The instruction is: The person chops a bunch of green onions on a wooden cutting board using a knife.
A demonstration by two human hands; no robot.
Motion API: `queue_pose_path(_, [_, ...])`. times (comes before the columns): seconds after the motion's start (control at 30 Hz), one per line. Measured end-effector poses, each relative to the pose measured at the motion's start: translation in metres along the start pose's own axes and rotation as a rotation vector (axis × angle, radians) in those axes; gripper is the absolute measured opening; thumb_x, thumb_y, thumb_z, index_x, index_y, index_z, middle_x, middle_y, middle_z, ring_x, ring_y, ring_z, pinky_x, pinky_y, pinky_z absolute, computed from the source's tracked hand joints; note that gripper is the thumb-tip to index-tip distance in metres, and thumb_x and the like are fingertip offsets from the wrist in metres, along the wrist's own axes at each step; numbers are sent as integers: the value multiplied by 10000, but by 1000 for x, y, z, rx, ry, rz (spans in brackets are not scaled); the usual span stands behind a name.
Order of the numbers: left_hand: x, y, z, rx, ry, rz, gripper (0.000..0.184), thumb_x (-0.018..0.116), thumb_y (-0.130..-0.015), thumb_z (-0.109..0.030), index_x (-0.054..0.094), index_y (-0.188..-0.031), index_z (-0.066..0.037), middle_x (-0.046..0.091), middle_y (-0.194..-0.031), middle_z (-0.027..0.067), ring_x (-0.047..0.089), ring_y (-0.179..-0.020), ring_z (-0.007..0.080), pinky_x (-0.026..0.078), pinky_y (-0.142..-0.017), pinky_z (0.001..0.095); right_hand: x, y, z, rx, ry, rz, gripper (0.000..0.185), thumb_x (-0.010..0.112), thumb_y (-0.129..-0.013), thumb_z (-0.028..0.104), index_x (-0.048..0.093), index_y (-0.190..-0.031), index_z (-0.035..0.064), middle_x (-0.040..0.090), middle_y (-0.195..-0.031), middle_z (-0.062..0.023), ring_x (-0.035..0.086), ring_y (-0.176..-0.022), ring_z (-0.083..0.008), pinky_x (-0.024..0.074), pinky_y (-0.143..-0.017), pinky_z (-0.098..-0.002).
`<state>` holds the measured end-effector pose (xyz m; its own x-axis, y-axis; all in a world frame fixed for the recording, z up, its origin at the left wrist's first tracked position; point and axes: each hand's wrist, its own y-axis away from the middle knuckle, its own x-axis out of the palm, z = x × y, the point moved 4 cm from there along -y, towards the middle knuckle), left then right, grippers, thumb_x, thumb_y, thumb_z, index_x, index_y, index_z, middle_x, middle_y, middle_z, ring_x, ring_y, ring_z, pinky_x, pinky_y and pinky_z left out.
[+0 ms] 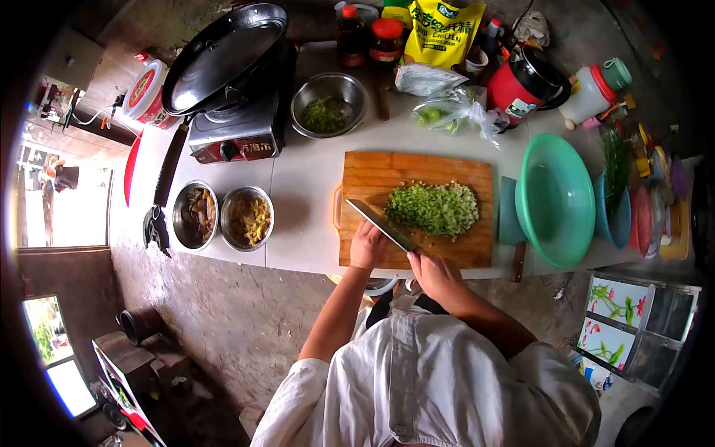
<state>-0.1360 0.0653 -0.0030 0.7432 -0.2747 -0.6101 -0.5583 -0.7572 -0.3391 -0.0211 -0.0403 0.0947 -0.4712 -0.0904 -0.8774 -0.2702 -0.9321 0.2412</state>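
Observation:
A kitchen knife point(383, 226) is held slanting over the wooden cutting board point(477, 253). My right hand point(434, 274) is wrapped round its handle at the near edge of the board. My left hand point(369, 246) is closed against the blade from below, its fingertips partly hidden there. Just right of the blade lies a low heap of finely chopped green vegetable point(434, 208). Behind the board a steel bowl point(354, 93) holds more chopped greens point(323, 115).
Two small steel bowls point(173, 216) point(269, 231) with food stand left. A black wok point(223, 59) tilts over a gas stove point(238, 138). A green basin point(555, 201) and a second, wood-handled knife point(519, 261) are right. Jars, a yellow bag point(443, 33) and a red kettle point(510, 93) line the back.

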Motion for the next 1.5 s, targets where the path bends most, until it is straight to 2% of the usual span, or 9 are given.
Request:
queue_pose_path(0.13, [-2, -1, -2, -10, 16, -11, 223, 624, -667, -41, 599, -888, -55, 579, -898, 106, 544, -852, 309, 466, -752, 374, 13, -15, 4, -43, 10, -162, 393, 426, -912, 372, 600, -754, 57, 582, -566, -187, 583, -515, -368, 471, -485, -453])
queue_pose_path(0.23, [0, 0, -1, -41, 3, 23, 220, 617, -676, -37, 596, -895, -48, 578, -905, 108, 544, -861, 313, 466, -759, 371, 22, -23, -3, 2, 35, -86, 399, 424, -913, 370, 604, -763, 47, 590, -600, -199, 584, -538, -376, 467, -495, -465])
queue_pose_path(0.3, [-1, -1, -1, -10, 26, -16, 229, 606, -686, -31, 591, -914, -42, 576, -915, 111, 542, -863, 319, 464, -764, 375, 17, -25, -8, 25, -87, 18, 364, 404, -922, 345, 603, -882, 43, 588, -668, -220, 575, -618, -409, 458, -563, -480])
queue_pose_path(0.53, [2, 3, 2, -12, 0, 9, 257, 574, -664, 19, 556, -914, -38, 549, -946, 114, 527, -890, 306, 458, -774, 368, 9, -15, -2, 23, -103, 48, 382, 388, -928, 339, 602, -884, 27, 590, -704, -235, 574, -649, -417, 449, -595, -497])
queue_pose_path(0.73, [-1, -4, -1, 17, 25, -19, 253, 572, -661, 15, 546, -908, -32, 545, -961, 121, 524, -879, 317, 456, -776, 376, 11, -28, -5, 4, -131, -28, 423, 387, -928, 342, 618, -792, 14, 586, -688, -237, 575, -652, -418, 447, -605, -503])
queue_pose_path(0.87, [0, 3, 3, -29, 8, -4, 229, 579, -668, 7, 540, -890, -31, 544, -972, 124, 524, -884, 318, 456, -775, 378, -2, -16, 4, 61, -139, 92, 467, 367, -930, 367, 619, -760, 13, 581, -676, -246, 574, -649, -420, 447, -602, -501])
queue_pose_path(1.1, [0, 1, 3, 5, 25, -37, 202, 588, -677, 0, 538, -870, -34, 544, -966, 117, 525, -875, 308, 460, -762, 373, 12, -38, 0, 61, -73, 63, 553, 345, -934, 390, 618, -639, 11, 579, -618, -235, 586, -592, -404, 468, -574, -494])
queue_pose_path(1.43, [-2, 1, 3, -14, 34, -64, 180, 605, -681, -8, 578, -857, -33, 560, -929, 104, 534, -851, 309, 466, -746, 373, 27, -35, 2, 96, -36, 9, 599, 346, -923, 435, 622, -608, 7, 575, -588, -239, 591, -571, -408, 484, -569, -490])
queue_pose_path(1.5, [-1, 0, 3, -8, 27, -16, 190, 581, -676, 7, 535, -856, -36, 541, -984, 119, 527, -879, 314, 461, -762, 373, 27, -35, 2, 78, -43, -11, 602, 349, -922, 437, 620, -602, 5, 573, -584, -240, 589, -564, -408, 484, -561, -491])
